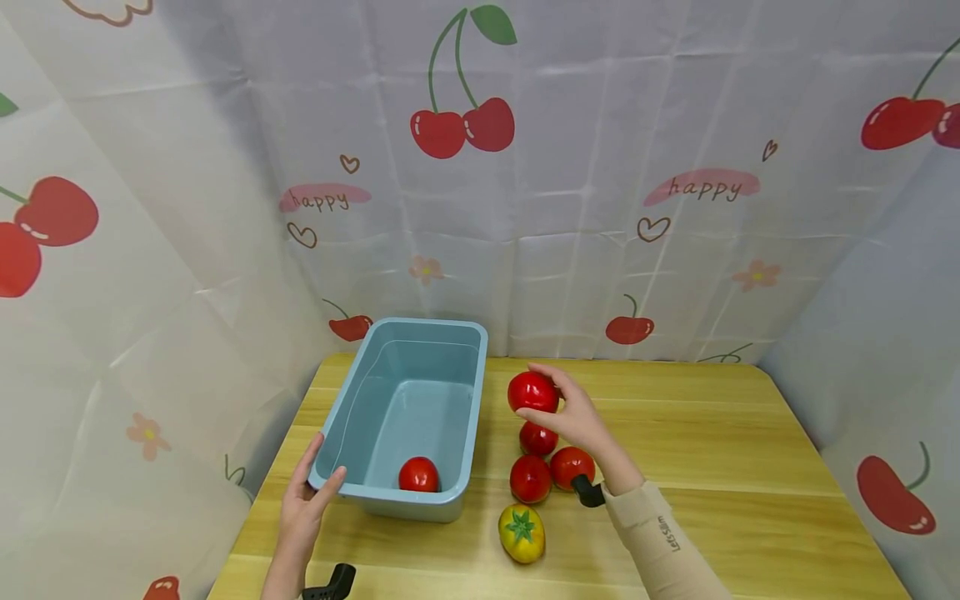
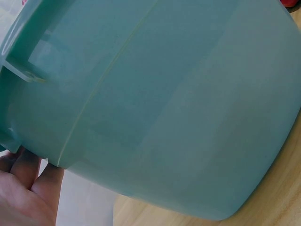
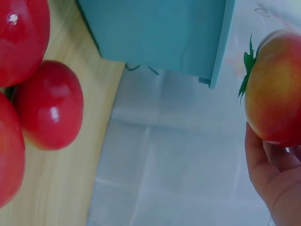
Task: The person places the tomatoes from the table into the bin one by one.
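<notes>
My right hand (image 1: pixel 573 412) holds a red tomato (image 1: pixel 532 392) above the table, right of a light blue plastic bin (image 1: pixel 471 450). The right wrist view shows that tomato (image 3: pixel 277 89) with a yellowish side and a green leafy top. My left hand (image 1: pixel 303 500) grips the bin's near left corner; in the left wrist view its fingers (image 2: pixel 47 186) are at the rim and the bin's wall (image 2: pixel 164 108) fills most of the picture. One red tomato (image 1: pixel 418 474) lies inside the bin at its near end.
Three red tomato-like fruits stand close together on the wooden table (image 1: pixel 697 442): one at the back (image 1: pixel 537 438), one at the left (image 1: pixel 530 479), one at the right (image 1: pixel 572 467). Nearer lies a yellow tomato (image 1: pixel 522 534) with a green top. A printed curtain (image 1: pixel 555 275) hangs behind.
</notes>
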A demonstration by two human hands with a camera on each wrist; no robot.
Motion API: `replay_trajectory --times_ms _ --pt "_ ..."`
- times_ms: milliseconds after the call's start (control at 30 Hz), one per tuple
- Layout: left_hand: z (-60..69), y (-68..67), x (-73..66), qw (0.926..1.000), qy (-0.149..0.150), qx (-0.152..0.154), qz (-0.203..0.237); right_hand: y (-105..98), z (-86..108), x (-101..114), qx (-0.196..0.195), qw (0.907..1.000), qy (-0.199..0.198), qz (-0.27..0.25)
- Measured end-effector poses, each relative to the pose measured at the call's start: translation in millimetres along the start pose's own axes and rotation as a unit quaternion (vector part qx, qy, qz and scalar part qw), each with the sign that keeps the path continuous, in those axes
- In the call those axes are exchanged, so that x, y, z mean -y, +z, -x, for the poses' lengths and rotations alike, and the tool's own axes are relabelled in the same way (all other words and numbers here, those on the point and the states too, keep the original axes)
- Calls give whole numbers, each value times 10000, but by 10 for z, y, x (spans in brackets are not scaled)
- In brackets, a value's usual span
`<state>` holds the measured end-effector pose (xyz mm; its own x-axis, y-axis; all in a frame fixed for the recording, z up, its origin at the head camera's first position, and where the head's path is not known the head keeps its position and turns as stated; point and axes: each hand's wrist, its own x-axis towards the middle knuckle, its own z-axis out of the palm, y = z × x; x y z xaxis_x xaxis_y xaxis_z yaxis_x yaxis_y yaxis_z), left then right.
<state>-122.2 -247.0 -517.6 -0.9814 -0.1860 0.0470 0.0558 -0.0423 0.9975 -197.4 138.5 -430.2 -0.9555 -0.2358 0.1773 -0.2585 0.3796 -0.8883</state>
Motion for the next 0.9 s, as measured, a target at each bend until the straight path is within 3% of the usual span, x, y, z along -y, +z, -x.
replay_trajectory --times_ms 200,333,667,900 --pt "-14 -6 21 9999 -95 -56 -86 83 -90 -223 21 9999 65 -123" --pt "-22 -6 30 9998 -133 -80 -100 123 -115 -213 35 9997 -105 -220" --pt "-20 0 27 9998 -150 -67 -148 232 -128 -69 177 9991 -364 -113" --pt "-3 8 -1 10000 -42 -52 -57 235 -42 283 323 9982 -490 -118"
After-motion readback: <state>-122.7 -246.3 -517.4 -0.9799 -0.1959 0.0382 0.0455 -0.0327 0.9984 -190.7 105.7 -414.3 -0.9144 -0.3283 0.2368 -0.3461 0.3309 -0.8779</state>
